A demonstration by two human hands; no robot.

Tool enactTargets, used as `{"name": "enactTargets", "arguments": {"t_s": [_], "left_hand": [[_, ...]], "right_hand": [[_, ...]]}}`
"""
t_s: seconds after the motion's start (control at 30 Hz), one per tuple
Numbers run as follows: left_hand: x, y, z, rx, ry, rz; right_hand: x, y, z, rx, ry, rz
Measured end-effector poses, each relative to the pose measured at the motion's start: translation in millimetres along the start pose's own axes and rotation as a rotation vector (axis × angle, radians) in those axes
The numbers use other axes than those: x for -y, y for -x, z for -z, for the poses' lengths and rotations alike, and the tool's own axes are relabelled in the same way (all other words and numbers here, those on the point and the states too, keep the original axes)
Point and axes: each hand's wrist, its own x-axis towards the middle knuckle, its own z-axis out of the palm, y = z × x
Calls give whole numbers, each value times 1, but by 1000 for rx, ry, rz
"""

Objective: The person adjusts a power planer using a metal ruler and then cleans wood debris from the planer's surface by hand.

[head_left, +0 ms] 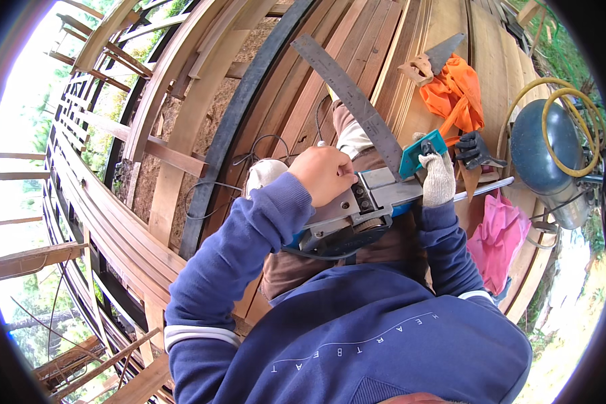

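Note:
Upside down on my lap rests an electric hand planer (326, 215), its grey metal sole and bolted cutter part facing up. My left hand (324, 174), bare, curls over the sole with its fingertips pinched near the bolts; anything between them is too small to make out. A white knitted glove covers my right hand (438, 176), closed on the teal stock of a try square (360, 111). The square's long steel blade slants up to the far left, its lower end close to the planer's sole. A pale cloth-like item (266, 174) shows beside my left wrist, partly hidden.
Long brown boards (330, 60) form the surface around me. A handsaw (431, 59), orange cloth (454, 94), dark glove (477, 149) and pink cloth (498, 236) lie to the right, near a dark tank (545, 141) with a yellow hose (552, 87). Black cord (262, 140) loops at left.

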Motion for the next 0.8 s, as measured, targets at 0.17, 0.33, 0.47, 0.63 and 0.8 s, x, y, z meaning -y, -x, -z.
{"name": "enactTargets", "arguments": {"t_s": [0.17, 0.33, 0.47, 0.63, 0.8], "left_hand": [[2, -6, -3, -47, -26, -22], [3, -6, -4, -36, 38, -26], [5, -6, -3, -28, 72, -48], [-3, 7, 1, -96, 3, -172], [-11, 27, -2, -48, -20, -295]], "right_hand": [[8, 4, -6, -2, 96, 30], [15, 7, -13, -20, -2, -49], [11, 5, -9, 10, 21, -27], [11, 6, -9, 4, 4, -49], [13, 6, -11, -32, 22, -74]]}}
